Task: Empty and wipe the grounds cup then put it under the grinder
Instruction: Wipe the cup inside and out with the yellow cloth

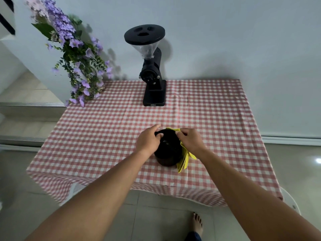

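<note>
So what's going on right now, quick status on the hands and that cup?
Left hand gripping grounds cup at the rim. Right hand pressing yellow cloth against its side. Grinder at the table's far edge, path to it open.

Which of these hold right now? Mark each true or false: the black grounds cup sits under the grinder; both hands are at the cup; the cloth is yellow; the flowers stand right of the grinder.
1. The black grounds cup sits under the black coffee grinder. False: it is near the table's front edge.
2. The left hand and right hand are at the cup. True.
3. The folded cloth is yellow. True.
4. The purple flowers stand right of the grinder. False: left.
</note>
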A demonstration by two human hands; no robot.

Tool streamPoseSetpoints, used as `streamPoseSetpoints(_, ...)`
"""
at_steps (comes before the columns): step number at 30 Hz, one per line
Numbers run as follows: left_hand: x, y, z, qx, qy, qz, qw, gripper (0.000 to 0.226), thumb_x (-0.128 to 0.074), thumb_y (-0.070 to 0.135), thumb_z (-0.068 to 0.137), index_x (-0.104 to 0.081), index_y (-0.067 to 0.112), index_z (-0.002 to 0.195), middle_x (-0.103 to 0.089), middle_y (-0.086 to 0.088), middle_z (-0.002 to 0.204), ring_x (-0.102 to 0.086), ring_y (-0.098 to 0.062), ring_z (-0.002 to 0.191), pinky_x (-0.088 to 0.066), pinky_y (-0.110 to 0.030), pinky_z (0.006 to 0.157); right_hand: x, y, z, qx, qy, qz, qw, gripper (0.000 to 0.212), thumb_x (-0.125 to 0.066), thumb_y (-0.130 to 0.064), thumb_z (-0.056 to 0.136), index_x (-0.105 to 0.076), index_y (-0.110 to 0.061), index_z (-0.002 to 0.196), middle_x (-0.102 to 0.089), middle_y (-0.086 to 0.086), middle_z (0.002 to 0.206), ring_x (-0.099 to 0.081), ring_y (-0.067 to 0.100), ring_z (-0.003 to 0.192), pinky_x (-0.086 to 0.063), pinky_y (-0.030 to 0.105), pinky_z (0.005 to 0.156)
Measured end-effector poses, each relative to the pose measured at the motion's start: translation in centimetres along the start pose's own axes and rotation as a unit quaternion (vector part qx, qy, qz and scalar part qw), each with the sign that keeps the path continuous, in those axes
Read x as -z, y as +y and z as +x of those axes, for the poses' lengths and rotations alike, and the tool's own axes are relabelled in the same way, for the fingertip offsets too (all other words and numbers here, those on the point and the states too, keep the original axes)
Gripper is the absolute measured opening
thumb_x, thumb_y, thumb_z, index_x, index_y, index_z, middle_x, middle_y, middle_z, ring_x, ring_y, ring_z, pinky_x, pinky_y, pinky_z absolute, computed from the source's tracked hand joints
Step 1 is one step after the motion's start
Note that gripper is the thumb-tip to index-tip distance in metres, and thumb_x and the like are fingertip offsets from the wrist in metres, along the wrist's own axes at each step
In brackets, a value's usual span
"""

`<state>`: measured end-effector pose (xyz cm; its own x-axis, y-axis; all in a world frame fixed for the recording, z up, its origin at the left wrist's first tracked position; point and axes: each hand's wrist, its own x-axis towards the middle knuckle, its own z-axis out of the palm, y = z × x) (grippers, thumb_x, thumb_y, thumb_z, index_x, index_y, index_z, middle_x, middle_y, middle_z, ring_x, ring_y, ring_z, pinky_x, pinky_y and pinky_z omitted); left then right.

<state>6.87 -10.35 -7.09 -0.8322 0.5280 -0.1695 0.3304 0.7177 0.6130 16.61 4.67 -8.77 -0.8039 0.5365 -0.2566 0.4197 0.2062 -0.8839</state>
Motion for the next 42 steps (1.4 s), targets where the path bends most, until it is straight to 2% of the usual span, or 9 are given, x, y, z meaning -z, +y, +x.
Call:
streamPoseSetpoints(4, 0.2, 0.0, 1.0, 0.038, -0.006, -0.039, 0.999, 0.03, -0.056, 0.026, 0.103, -0.07, 0.021, 0.128, -0.069, 0.0, 0.132, -0.063, -0.02, 0.123, -0.052, -0.034, 0.103, 0.1, -0.3, 0.2, -0.005, 0.056, -0.005, 0.998, 0.016, -0.07, -0.03, 0.086, -0.07, -0.023, 0.072, -0.069, -0.008, 0.065, -0.062, 0.005, 0.058, -0.051, 0.023, 0.054)
streamPoseSetpoints(9, 0.2, -0.4, 1.1, 0.082, 0.003, -0.076, 0.994, 0.03, -0.055, 0.03, 0.103, -0.072, 0.015, 0.122, -0.075, -0.005, 0.117, -0.07, -0.023, 0.105, -0.057, -0.035, 0.087, 2.1, -1.0, 0.3, 0.02, 0.174, 0.06, 0.983, 0.017, -0.066, -0.031, 0.089, -0.067, -0.027, 0.073, -0.058, -0.011, 0.055, -0.047, -0.001, 0.042, -0.037, 0.016, 0.04)
streamPoseSetpoints(13, -0.2, -0.1, 0.9, 0.094, 0.024, -0.126, 0.987, 0.026, -0.059, 0.028, 0.1, -0.074, 0.017, 0.119, -0.077, -0.005, 0.112, -0.073, -0.027, 0.1, -0.059, -0.045, 0.091, 2.2, -2.0, 0.0, 0.024, 0.053, 0.035, 0.998, 0.02, -0.061, -0.04, 0.092, -0.074, -0.026, 0.097, -0.064, -0.013, 0.065, -0.056, -0.004, 0.054, -0.043, 0.01, 0.049)
streamPoseSetpoints(15, -0.2, 0.1, 0.9, 0.109, 0.029, -0.18, 0.977, 0.023, -0.065, 0.025, 0.097, -0.075, 0.018, 0.117, -0.076, -0.003, 0.115, -0.073, -0.025, 0.102, -0.06, -0.045, 0.092, 1.8, -1.8, -0.3, -0.022, -0.016, 0.045, 0.999, 0.035, -0.054, -0.047, 0.095, -0.074, -0.021, 0.104, -0.072, -0.003, 0.081, -0.067, 0.006, 0.075, -0.058, 0.027, 0.071)
streamPoseSetpoints(21, 0.6, -0.5, 0.8, 0.118, -0.032, -0.293, 0.948, 0.046, -0.073, -0.004, 0.085, -0.069, 0.012, 0.128, -0.07, -0.007, 0.13, -0.067, -0.022, 0.118, -0.056, -0.04, 0.101, 1.9, -1.0, 0.0, -0.05, 0.005, 0.052, 0.997, 0.041, -0.063, -0.023, 0.093, -0.053, -0.017, 0.132, -0.064, 0.0, 0.116, -0.066, 0.018, 0.098, -0.056, 0.04, 0.087)
streamPoseSetpoints(25, 0.8, -0.3, 0.5, 0.066, -0.027, -0.24, 0.968, 0.047, -0.073, -0.003, 0.085, -0.07, 0.017, 0.127, -0.07, -0.002, 0.129, -0.065, -0.018, 0.12, -0.055, -0.036, 0.102, 1.6, -2.3, 1.2, -0.029, 0.016, -0.14, 0.99, 0.023, -0.055, -0.019, 0.092, -0.067, -0.004, 0.08, -0.058, 0.002, 0.068, -0.055, 0.017, 0.063, -0.044, 0.032, 0.054)
streamPoseSetpoints(29, 0.9, 0.3, 0.5, 0.026, -0.009, -0.212, 0.977, 0.048, -0.078, 0.0, 0.081, -0.069, 0.019, 0.124, -0.073, 0.005, 0.12, -0.067, -0.012, 0.113, -0.056, -0.028, 0.097, 1.2, -4.0, 1.5, 0.08, 0.017, -0.295, 0.952, 0.025, -0.048, -0.024, 0.097, -0.071, -0.028, 0.106, -0.072, -0.001, 0.093, -0.065, 0.022, 0.081, -0.056, 0.037, 0.069)
streamPoseSetpoints(33, 1.2, 0.5, 0.7, 0.027, -0.011, -0.205, 0.978, 0.044, -0.083, 0.004, 0.076, -0.069, 0.019, 0.115, -0.074, 0.005, 0.107, -0.071, -0.013, 0.1, -0.059, -0.031, 0.089, 1.0, -3.0, 1.5, 0.333, -0.012, -0.417, 0.846, 0.034, -0.055, -0.015, 0.096, -0.063, -0.023, 0.128, -0.069, -0.001, 0.121, -0.068, 0.024, 0.1, -0.053, 0.04, 0.084)
streamPoseSetpoints(42, 1.0, 0.5, 0.6, 0.029, 0.012, -0.207, 0.978, 0.041, -0.084, 0.009, 0.077, -0.071, 0.019, 0.115, -0.072, 0.006, 0.11, -0.068, -0.008, 0.103, -0.059, -0.03, 0.093, 2.5, -2.2, 2.1, -0.006, 0.042, -0.236, 0.971, 0.027, -0.056, -0.026, 0.091, -0.063, -0.017, 0.067, -0.061, 0.0, 0.066, -0.062, 0.022, 0.066, -0.035, 0.026, 0.047)
